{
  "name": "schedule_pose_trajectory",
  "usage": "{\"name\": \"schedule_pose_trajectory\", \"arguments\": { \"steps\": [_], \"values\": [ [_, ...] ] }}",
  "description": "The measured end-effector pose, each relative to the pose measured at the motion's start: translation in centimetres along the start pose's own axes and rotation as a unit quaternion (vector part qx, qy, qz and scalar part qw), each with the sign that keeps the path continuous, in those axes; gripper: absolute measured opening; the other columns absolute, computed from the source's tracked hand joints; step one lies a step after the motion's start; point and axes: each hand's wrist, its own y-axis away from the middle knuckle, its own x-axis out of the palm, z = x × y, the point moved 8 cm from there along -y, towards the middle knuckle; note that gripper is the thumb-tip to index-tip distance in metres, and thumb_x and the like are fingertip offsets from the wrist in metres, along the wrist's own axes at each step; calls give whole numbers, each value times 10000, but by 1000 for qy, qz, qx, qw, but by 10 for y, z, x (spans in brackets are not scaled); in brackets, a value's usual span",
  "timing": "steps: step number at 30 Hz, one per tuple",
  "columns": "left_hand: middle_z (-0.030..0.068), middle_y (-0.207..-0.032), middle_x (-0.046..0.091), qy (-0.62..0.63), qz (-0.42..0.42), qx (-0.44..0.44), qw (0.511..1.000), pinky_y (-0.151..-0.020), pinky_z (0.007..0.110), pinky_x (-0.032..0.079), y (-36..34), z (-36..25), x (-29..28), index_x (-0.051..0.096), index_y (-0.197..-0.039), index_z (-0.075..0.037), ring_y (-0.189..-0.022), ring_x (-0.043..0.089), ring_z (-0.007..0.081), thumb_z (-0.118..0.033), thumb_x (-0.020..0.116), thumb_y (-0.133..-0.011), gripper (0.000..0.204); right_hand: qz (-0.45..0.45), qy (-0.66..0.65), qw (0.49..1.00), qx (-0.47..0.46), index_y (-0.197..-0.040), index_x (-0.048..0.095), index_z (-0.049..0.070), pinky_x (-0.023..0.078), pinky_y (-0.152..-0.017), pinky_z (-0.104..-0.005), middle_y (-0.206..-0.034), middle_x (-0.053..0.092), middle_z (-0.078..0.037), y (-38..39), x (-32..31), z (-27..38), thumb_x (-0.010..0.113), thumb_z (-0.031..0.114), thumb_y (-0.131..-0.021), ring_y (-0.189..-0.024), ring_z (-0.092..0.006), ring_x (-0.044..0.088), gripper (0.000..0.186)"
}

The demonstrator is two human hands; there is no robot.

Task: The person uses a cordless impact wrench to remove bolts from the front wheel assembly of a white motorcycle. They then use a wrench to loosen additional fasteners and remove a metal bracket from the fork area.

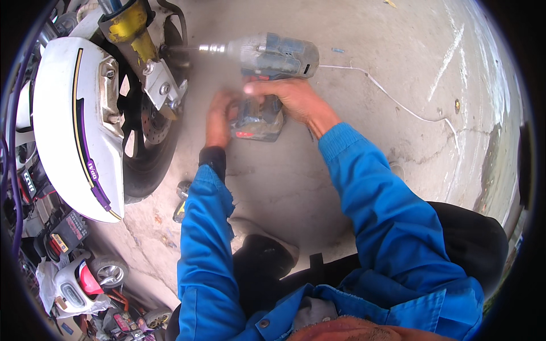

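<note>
At 12 o'clock: cordless impact wrench [281, 55], nose directed to 9 o'clock, toward yellow fork leg [129, 27].
Right hand [287, 95]: closed around wrench grip.
Left hand [218, 116]: half-curled beside battery pack [259, 126]; blurred, hold cannot be determined.

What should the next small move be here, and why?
Probably check that the power tool's metal tip is properly seated: the right hand grips the handle and the tip points toward the wheel, but blur hides whether it meets anything there.
</note>
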Motion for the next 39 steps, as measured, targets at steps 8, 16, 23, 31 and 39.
{"name": "schedule_pose_trajectory", "arguments": {
  "steps": [8, 16, 23, 31, 39],
  "values": [
    [146, -1144, 670, -214, -27, 83, 973, -940, 367, 531, 8, 4, -22, 712, -1209, -25, -1073, 678, 304, -35, 666, -911, 302, 5, -18, 998, -55, -1114, 714, -12, 520, -709, -271, -990, 718, -60, 9, 4, 28, 848, 82, -808, -738, -116, 605, 347],
    [122, -1168, 599, -167, 87, 82, 979, -903, 381, 527, 14, -33, 10, 649, -1321, -66, -1079, 634, 299, 164, 670, -776, 592, 19, -40, 998, -48, -1187, 696, -17, 534, -730, -271, -1034, 725, -82, 12, 8, 24, 825, 89, -839, -750, -112, 621, 385],
    [108, -1223, 556, -201, 130, 74, 968, -946, 396, 548, 14, -36, 17, 618, -1346, -70, -1140, 620, 317, 197, 624, -770, 635, 34, 3, 998, -55, -1233, 675, -23, 542, -762, -302, -1048, 720, -87, 10, 4, 39, 821, 120, -856, -757, -118, 626, 429],
    [116, -1305, 546, -246, 92, 31, 964, -1001, 414, 502, 21, -1, -23, 633, -1316, -82, -1229, 570, 325, -22, 703, -863, 463, 60, 31, 995, -75, -1217, 673, 13, 539, -746, -325, -1056, 707, -85, 3, 5, 42, 827, 129, -857, -751, -111, 618, 408],
    [133, -1564, 429, -392, 22, 235, 889, -1178, 432, 379, 55, -26, 18, 572, -1407, -74, -1452, 410, 327, -19, 622, -812, 599, 64, 20, 997, -50, -1219, 667, 4, 534, -744, -324, -1037, 704, -79, 0, 4, 36, 818, 156, -867, -746, -104, 616, 412]
  ]
}}
